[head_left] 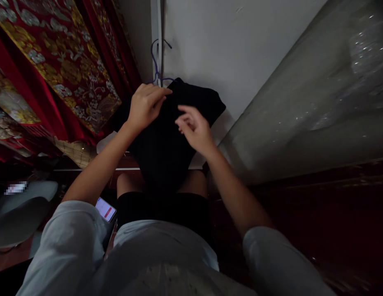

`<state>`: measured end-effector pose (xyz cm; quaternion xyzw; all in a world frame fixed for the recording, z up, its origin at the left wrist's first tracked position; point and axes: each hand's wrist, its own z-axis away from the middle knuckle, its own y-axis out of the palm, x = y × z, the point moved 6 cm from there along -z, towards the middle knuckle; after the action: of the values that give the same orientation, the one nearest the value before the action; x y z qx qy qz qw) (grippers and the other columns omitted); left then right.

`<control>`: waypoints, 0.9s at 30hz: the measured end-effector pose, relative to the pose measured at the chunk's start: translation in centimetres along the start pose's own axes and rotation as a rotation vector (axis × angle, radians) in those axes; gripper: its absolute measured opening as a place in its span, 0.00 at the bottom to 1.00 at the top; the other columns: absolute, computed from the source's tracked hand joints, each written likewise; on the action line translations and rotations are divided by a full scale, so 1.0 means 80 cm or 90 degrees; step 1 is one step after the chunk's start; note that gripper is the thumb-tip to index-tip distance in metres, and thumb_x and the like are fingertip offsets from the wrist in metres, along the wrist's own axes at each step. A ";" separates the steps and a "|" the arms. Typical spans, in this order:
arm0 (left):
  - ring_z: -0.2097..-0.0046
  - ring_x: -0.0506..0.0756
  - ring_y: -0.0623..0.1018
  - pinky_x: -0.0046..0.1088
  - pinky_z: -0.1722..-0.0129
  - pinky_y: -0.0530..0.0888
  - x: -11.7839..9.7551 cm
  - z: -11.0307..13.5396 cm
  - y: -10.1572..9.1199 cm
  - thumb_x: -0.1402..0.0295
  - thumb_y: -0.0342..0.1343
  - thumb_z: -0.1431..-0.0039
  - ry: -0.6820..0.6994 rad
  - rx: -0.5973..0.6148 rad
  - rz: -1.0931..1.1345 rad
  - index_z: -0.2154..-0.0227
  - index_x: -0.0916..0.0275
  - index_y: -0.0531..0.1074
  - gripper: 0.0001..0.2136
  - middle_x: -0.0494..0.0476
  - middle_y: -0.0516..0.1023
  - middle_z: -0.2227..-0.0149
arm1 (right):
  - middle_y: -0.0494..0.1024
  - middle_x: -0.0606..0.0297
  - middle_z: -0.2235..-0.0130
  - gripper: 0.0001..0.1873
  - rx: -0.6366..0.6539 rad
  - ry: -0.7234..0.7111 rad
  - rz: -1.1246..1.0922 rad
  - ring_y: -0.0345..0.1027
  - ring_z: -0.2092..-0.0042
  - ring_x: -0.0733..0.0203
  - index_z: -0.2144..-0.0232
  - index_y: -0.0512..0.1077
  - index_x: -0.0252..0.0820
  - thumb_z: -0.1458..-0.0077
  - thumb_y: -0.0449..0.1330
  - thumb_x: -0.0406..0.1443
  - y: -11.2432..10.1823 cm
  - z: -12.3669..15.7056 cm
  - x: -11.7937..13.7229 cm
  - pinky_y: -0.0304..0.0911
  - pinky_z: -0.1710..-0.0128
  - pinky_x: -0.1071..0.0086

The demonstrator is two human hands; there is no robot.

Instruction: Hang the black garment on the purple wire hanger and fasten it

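A black garment (166,139) hangs against the white panel in front of me, on a dark blue hanger (154,61). The hanger's hook and part of its shoulder show; the rest is hidden by cloth. Over the garment's upper left side is my left hand (147,105), its fingers stretched to the right and nothing visible in them. My right hand (195,128) is to the right of the garment's middle. Its index finger points out and the other fingers are loosely bent, with nothing visible in them. I cannot tell whether either hand touches the cloth.
Red embroidered cloth (70,57) with gold and silver flowers hangs at the left. A lit phone (105,209) lies low beside my left arm, near a grey chair (27,205). Clear plastic sheeting (302,98) covers the right side beside the white panel (228,45).
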<state>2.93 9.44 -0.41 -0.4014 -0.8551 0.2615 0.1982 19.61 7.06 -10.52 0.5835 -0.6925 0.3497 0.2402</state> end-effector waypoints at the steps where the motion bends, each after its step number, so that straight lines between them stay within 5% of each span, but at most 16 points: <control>1: 0.59 0.59 0.80 0.44 0.54 0.73 -0.001 0.003 -0.002 0.57 0.40 0.23 0.006 0.006 -0.004 0.54 0.57 0.77 0.20 0.57 0.78 0.66 | 0.78 0.64 0.59 0.22 -0.012 -0.018 0.004 0.71 0.63 0.61 0.44 0.70 0.49 0.37 0.61 0.47 0.004 -0.027 0.006 0.70 0.63 0.65; 6: 0.58 0.58 0.80 0.46 0.49 0.72 0.013 0.020 -0.012 0.54 0.42 0.24 -0.049 0.011 0.044 0.58 0.58 0.77 0.20 0.55 0.76 0.68 | 0.72 0.66 0.69 0.13 0.002 -0.078 0.063 0.68 0.63 0.58 0.58 0.75 0.46 0.39 0.65 0.47 0.031 -0.099 0.018 0.67 0.58 0.62; 11: 0.61 0.57 0.79 0.42 0.50 0.73 0.004 0.040 -0.017 0.59 0.44 0.25 -0.031 0.025 0.030 0.59 0.59 0.77 0.17 0.55 0.76 0.69 | 0.69 0.66 0.71 0.20 0.068 -0.134 0.093 0.64 0.66 0.59 0.68 0.74 0.44 0.40 0.64 0.54 0.038 -0.092 0.027 0.61 0.61 0.63; 15: 0.64 0.55 0.79 0.36 0.55 0.72 -0.009 0.050 -0.009 0.66 0.43 0.25 -0.040 0.000 -0.011 0.60 0.60 0.75 0.15 0.56 0.78 0.68 | 0.65 0.67 0.72 0.28 0.006 -0.162 0.082 0.59 0.68 0.60 0.71 0.70 0.45 0.38 0.57 0.61 0.042 -0.086 0.035 0.58 0.64 0.64; 21: 0.69 0.53 0.77 0.31 0.64 0.69 -0.012 0.062 0.013 0.69 0.43 0.26 -0.098 -0.085 -0.035 0.66 0.61 0.73 0.15 0.56 0.77 0.71 | 0.64 0.66 0.72 0.25 -0.048 -0.119 0.090 0.58 0.67 0.59 0.72 0.66 0.46 0.34 0.54 0.58 0.055 -0.086 0.025 0.62 0.62 0.63; 27: 0.66 0.56 0.79 0.35 0.59 0.71 -0.007 0.058 0.032 0.70 0.41 0.27 -0.113 0.000 0.014 0.64 0.61 0.73 0.15 0.58 0.77 0.69 | 0.64 0.66 0.71 0.24 -0.058 -0.098 0.080 0.62 0.63 0.57 0.71 0.66 0.46 0.33 0.54 0.56 0.056 -0.082 0.008 0.65 0.57 0.62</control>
<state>2.16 9.04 -5.67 -0.3858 -0.8651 0.2979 0.1185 14.65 12.01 -6.76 0.5528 -0.7591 0.2864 0.1901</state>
